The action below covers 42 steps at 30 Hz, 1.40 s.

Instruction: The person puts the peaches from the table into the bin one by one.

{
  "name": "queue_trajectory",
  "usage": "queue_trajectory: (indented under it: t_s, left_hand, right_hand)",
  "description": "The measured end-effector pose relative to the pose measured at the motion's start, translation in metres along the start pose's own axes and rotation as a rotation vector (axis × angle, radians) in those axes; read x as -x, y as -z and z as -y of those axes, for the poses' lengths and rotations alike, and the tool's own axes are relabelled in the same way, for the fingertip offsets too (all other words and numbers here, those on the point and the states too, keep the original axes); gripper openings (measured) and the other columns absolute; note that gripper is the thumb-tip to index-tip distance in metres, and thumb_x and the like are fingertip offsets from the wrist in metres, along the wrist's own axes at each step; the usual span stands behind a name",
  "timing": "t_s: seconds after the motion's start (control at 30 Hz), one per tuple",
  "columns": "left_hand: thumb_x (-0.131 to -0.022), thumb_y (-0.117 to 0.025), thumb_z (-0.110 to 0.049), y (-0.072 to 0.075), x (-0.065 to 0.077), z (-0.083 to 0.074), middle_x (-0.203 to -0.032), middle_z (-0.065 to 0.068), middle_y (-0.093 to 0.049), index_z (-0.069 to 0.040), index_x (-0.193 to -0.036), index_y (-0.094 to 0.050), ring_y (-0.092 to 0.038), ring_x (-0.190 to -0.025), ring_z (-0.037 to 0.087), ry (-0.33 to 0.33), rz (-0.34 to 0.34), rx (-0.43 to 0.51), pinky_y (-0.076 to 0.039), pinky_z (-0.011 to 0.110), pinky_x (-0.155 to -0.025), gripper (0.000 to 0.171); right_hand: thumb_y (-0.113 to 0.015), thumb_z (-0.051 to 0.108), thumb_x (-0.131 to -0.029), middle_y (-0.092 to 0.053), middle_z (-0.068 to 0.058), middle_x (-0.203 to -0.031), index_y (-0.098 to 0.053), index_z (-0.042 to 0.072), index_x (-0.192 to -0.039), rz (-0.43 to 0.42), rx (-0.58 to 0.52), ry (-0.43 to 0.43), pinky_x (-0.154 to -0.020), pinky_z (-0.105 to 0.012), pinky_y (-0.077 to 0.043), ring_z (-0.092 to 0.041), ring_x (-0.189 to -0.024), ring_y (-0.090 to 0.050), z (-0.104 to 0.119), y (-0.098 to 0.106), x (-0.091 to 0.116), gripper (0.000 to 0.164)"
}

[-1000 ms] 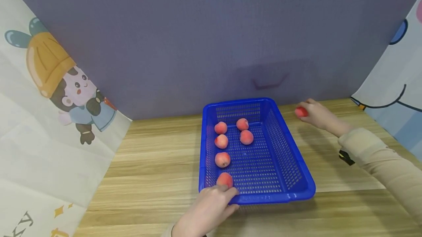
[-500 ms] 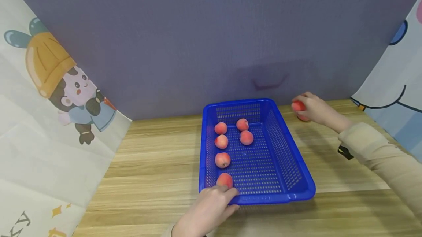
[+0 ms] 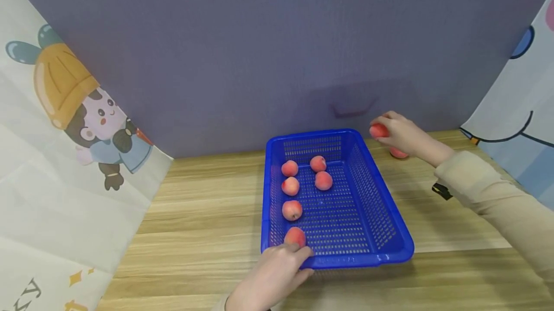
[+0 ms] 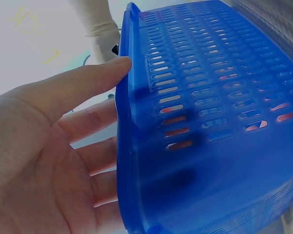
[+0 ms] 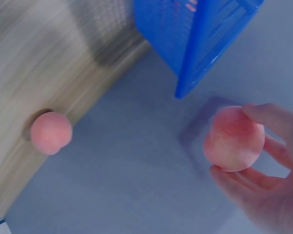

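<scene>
My right hand [image 3: 400, 133] pinches a peach [image 5: 234, 139] between thumb and fingers, held up off the table just right of the basket's far end. Below and behind that hand, a second peach [image 5: 51, 132] lies on the wooden table, partly hidden in the head view. My left hand [image 3: 274, 272] grips the near rim of the blue plastic basket [image 4: 224, 165], thumb outside and fingers over the edge. Inside the basket several peaches [image 3: 292, 210] stand in a column along the left wall, with two more peaches [image 3: 323, 180] beside them toward the back.
A grey-blue panel [image 3: 242, 61] rises behind the wooden table [image 3: 207, 215], close to the basket's far end. Printed sheets [image 3: 52, 181] flank both sides. A small black item [image 3: 442, 191] shows at the right sleeve.
My right hand has lifted the peach and moved it up and left, toward the basket's far right corner. Another peach has come into view beneath it. The left hand stays put.
</scene>
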<state>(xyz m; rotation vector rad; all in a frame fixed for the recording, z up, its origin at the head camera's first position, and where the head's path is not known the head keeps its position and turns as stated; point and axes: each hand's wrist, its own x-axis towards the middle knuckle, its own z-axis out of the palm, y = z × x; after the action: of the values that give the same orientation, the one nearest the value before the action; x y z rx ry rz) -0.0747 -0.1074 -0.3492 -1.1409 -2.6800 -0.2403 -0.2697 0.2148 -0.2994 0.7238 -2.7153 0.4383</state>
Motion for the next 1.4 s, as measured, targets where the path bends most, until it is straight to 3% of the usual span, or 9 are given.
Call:
queue_trajectory:
  t_s: [0.23,0.6,0.83,1.4]
  left_hand:
    - [-0.077,-0.066,-0.031,-0.001,0.001,0.000,-0.064,-0.011,-0.047,-0.020,-0.080,-0.058,-0.046,-0.054,-0.001,-0.002,-0.006,-0.001,-0.031,0.016,-0.045,0.014]
    - [-0.077,-0.066,-0.031,-0.001,0.001,0.000,-0.066,-0.010,-0.049,-0.019,-0.084,-0.060,-0.048,-0.056,-0.001,-0.003,-0.001,0.002,-0.034,0.016,-0.047,0.015]
    - [-0.075,-0.067,-0.030,-0.002,0.001,0.000,-0.066,-0.010,-0.050,-0.019,-0.082,-0.060,-0.049,-0.056,0.000,-0.013,-0.026,-0.008,-0.034,0.016,-0.046,0.015]
    - [-0.074,-0.068,-0.030,-0.001,0.000,0.000,-0.066,-0.010,-0.052,-0.019,-0.081,-0.059,-0.049,-0.056,0.000,-0.016,-0.030,-0.015,-0.035,0.016,-0.046,0.016]
  right_hand:
    - [-0.067,0.003,-0.073,-0.050,-0.026,-0.100,-0.057,-0.004,-0.104,-0.013,-0.008,0.008,-0.070,-0.049,-0.043,-0.039,-0.088,-0.051,0.017,0.001,-0.009,0.034]
    - [-0.064,0.005,-0.077,-0.048,-0.026,-0.106,-0.056,-0.002,-0.108,0.062,-0.049,-0.003,-0.074,-0.047,-0.043,-0.038,-0.093,-0.049,0.042,0.000,-0.026,0.032]
    - [-0.066,0.006,-0.076,-0.050,-0.025,-0.101,-0.057,-0.004,-0.105,0.068,-0.020,0.073,-0.072,-0.044,-0.045,-0.035,-0.088,-0.052,0.058,-0.005,-0.035,0.032]
    - [-0.071,0.010,-0.072,-0.050,-0.012,-0.085,-0.060,0.002,-0.096,0.199,0.042,0.188,-0.066,-0.038,-0.045,-0.025,-0.074,-0.052,0.094,-0.036,-0.042,0.028]
